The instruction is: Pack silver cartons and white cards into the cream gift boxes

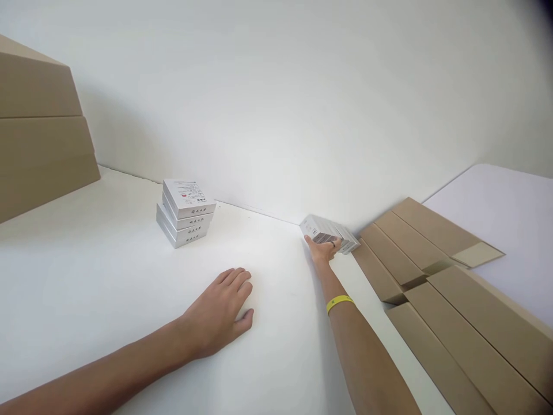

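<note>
Right hand (pixel 322 249) clamps printed white cartons (pixel 326 229) at white table's (pixel 276 369) back edge; left hand (pixel 218 314), fingers slightly apart, rests nearer the front, holding nothing.

Right hand (pixel 322 248) wears 1 yellow wristband (pixel 340 303) and 1 dark ring (pixel 333 245).

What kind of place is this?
Maybe a packing spot or storeroom: plain brown cardboard boxes at the right, a neat stack of small white boxes, and a bare white tabletop.
</note>
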{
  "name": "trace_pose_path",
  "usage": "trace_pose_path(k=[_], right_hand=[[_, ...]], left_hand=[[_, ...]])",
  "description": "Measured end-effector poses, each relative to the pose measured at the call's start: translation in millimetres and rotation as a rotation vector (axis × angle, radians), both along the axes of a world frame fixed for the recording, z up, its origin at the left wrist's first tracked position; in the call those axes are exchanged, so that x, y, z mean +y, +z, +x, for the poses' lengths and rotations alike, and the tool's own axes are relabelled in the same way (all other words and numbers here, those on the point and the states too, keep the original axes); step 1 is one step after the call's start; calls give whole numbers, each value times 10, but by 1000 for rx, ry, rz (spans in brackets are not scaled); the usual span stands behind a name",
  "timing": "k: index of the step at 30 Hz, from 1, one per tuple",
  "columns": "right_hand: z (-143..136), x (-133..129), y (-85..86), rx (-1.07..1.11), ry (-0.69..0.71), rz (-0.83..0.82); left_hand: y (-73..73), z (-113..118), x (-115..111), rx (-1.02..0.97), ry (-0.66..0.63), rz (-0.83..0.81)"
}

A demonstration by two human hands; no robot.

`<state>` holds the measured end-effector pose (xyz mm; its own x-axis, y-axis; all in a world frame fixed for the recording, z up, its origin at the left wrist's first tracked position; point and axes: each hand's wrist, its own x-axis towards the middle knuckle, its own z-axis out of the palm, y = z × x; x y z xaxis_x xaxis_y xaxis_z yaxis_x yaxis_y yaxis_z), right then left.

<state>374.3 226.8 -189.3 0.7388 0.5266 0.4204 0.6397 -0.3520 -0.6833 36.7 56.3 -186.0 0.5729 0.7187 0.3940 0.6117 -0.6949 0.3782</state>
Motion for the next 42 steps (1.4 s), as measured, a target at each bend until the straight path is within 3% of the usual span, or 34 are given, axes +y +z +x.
trace_pose_path(k=[7,15,29,42], right_hand=[[178,-35,67,5,61,44],[213,-89,13,-26,98,61],[-40,0,12,-66,-8,-37],[9,112,10,-39,119,41]], left_hand=[[-27,2,-8,-12,9,7],[10,7,12,18,-1,18],[-28,10,-2,37,25,40],[-47,24,13,48,16,15]])
